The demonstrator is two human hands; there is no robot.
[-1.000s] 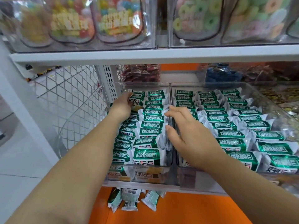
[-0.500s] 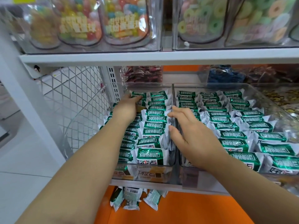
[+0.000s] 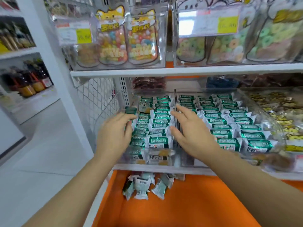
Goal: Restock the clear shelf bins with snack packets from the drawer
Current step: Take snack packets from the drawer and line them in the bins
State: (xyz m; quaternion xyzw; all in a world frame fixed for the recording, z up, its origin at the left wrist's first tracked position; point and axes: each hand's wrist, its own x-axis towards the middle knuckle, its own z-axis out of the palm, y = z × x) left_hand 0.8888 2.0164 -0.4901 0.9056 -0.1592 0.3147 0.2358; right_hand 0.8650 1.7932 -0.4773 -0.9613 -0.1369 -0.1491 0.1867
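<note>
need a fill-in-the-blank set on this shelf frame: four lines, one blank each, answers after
1. The packets filling the two clear bins have ___ wrappers.
2. The drawer below the bins is ___ inside, with a few loose packets in it.
3. The right hand, fingers spread above the bins, holds ___.
4. The left hand is at the ___ of the two bins.

Missing words: green; orange; nothing; left

Bare left forearm (image 3: 70, 185) and bare right forearm (image 3: 249, 182) extended forward, palms down. Left grip (image 3: 114, 135): fingers loosely bent, tips blurred, hold unclear. Right grip (image 3: 195, 136): fingers straight, spread, holding nothing.
</note>
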